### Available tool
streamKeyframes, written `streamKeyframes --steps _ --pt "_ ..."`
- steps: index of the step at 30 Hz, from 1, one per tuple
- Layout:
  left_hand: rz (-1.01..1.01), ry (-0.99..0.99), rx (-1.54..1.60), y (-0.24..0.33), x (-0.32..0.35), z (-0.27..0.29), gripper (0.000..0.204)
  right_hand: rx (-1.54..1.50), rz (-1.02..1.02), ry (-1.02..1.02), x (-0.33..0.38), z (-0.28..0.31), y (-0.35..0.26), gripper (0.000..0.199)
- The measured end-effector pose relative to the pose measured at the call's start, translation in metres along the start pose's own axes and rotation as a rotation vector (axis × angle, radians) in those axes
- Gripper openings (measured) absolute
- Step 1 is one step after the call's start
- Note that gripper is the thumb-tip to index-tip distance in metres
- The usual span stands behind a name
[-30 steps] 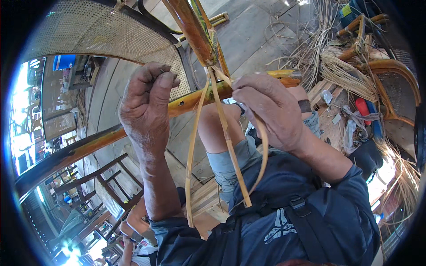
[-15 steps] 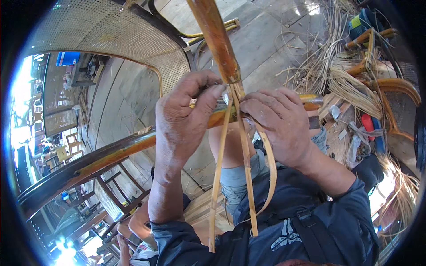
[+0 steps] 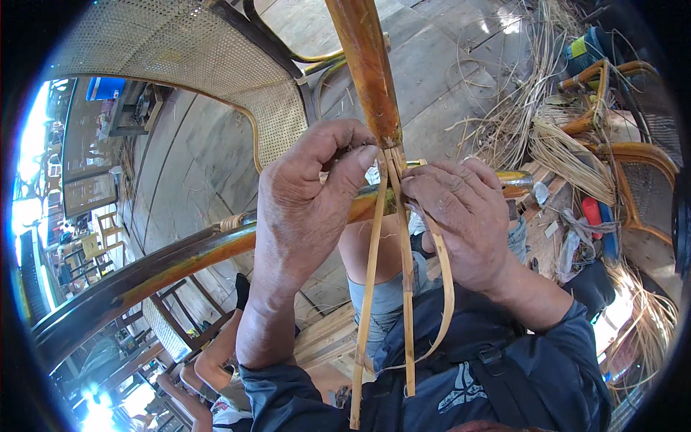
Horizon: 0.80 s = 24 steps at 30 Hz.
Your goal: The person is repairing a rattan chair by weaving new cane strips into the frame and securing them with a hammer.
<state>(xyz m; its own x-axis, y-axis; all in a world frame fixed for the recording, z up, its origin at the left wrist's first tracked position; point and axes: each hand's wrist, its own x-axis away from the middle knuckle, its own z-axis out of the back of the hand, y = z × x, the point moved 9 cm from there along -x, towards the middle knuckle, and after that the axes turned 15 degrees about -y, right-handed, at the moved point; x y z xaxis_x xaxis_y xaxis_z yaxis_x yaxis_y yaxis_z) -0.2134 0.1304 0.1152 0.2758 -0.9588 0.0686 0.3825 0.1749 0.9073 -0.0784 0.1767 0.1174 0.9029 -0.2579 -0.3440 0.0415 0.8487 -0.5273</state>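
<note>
Strips (image 3: pixel 369 288) hanging from the lower end of a brown pole (image 3: pixel 363 65), centre of frame.
Left hand (image 3: pixel 309 194) in a narrow pinch, fingertips right beside the pole's end; impossible to tell whether gripping anything. Right hand (image 3: pixel 461 223) closed on a curved strip (image 3: pixel 448 295), just right of the same end, with two straighter strips reaching down over the dark shirt (image 3: pixel 540 381) near the lower edge. Behind both hands, a crossing pole (image 3: pixel 194 263) slanting from lower left to a blunt end at right of centre. Room for moving over the floor (image 3: pixel 194 173) at left, bounded above by the curved rim of a woven panel (image 3: pixel 194 50). Tighter at right, with a fibre bundle (image 3: pixel 568 162) near a chair frame (image 3: pixel 644 153).
</note>
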Motion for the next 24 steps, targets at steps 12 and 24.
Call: streamKeyframes --steps 12,24 --pt "0.088 -0.096 -0.149 0.010 -0.008 -0.011 0.014 -0.017 -0.040 0.016 0.002 -0.001 0.002 0.029" --pt "0.082 -0.136 -0.228 0.005 -0.017 -0.017 0.012 -0.077 -0.084 0.069 0.005 -0.003 0.007 0.025"
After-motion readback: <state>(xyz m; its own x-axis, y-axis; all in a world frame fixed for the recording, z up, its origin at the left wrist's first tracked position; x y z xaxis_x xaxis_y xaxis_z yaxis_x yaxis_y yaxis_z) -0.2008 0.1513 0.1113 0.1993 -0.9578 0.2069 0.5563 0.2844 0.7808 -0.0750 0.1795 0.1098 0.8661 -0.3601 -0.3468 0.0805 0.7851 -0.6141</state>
